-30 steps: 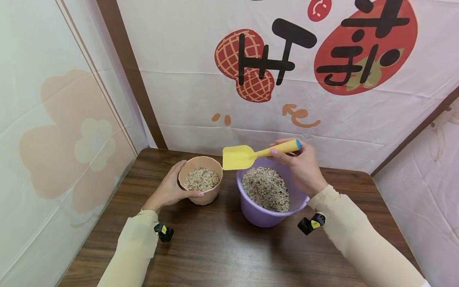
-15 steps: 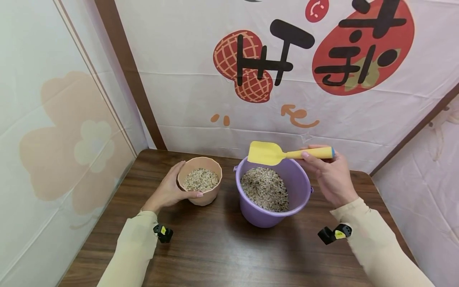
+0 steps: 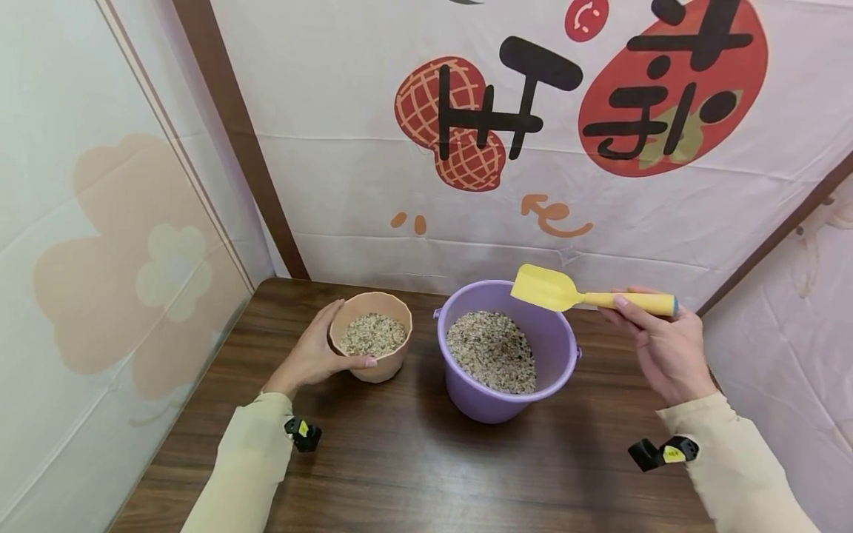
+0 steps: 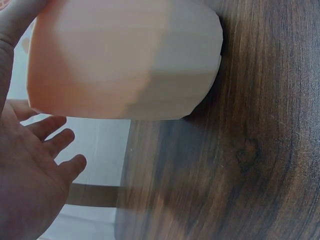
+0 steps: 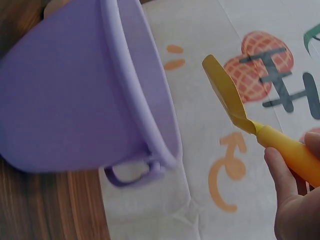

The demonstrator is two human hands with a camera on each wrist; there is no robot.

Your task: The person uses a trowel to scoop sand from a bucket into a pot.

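Note:
My left hand (image 3: 316, 355) curls round the near-left side of a peach faceted flower pot (image 3: 381, 369), its thumb along the front below the rim. Pale speckled grit (image 3: 373, 334) lies inside the pot. In the left wrist view the other fingers (image 4: 60, 142) spread by the pot's wall. To the right stands a purple bucket (image 3: 483, 407), partly filled with darker speckled grit (image 3: 489, 352). My right hand (image 3: 666, 348) grips the handle of a yellow toy shovel (image 3: 546, 287), whose end is blue. The shovel's blade overlaps the bucket's far right rim in the head view.
Both containers stand on a dark wood-grain table (image 3: 400, 474). Behind it hangs a white printed cloth (image 3: 346, 185), and another cloth with a flower print (image 3: 126, 259) closes the left side. The bucket's handle (image 5: 132, 177) hangs at its side.
My right hand has moved right with the shovel, from beside the pot across the bucket to its far right rim. The left hand and the pot have stayed in place.

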